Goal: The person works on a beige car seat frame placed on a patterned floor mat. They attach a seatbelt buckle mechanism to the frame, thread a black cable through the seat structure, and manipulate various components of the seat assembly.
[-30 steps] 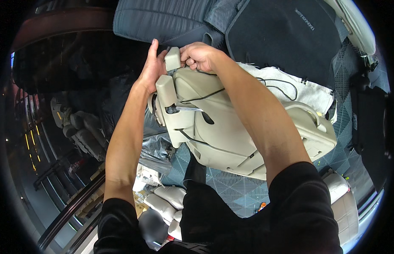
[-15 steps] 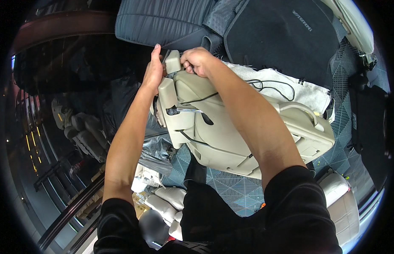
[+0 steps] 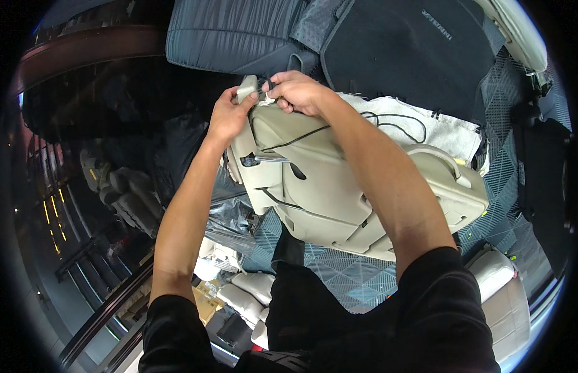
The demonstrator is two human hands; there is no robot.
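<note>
A car seat with a beige plastic shell [image 3: 329, 186] lies before me. At its far left corner my left hand [image 3: 230, 118] pinches a small beige plastic cover [image 3: 247, 86] between thumb and fingers. Right beside it, my right hand [image 3: 296, 93] is closed, its thumb and fingertips pressed around something small and dark that I cannot make out. A thin black cable [image 3: 301, 135] runs across the shell below the right hand. Close to the left wrist, a metal rod [image 3: 273, 160] shows at the shell's left edge.
A white cloth [image 3: 450, 127] lies under the seat's far side, with looped cable on it. Beyond are a dark pleated seat cushion [image 3: 233, 37] and a black mat [image 3: 407, 50]. Plastic-wrapped items [image 3: 227, 221] stand at left. Patterned blue-grey flooring [image 3: 339, 276] shows near my legs.
My left hand, fingers stretched with the thumb up before, has closed on the beige cover, which is tilted and shifted slightly left. My right hand has moved slightly right and turned.
</note>
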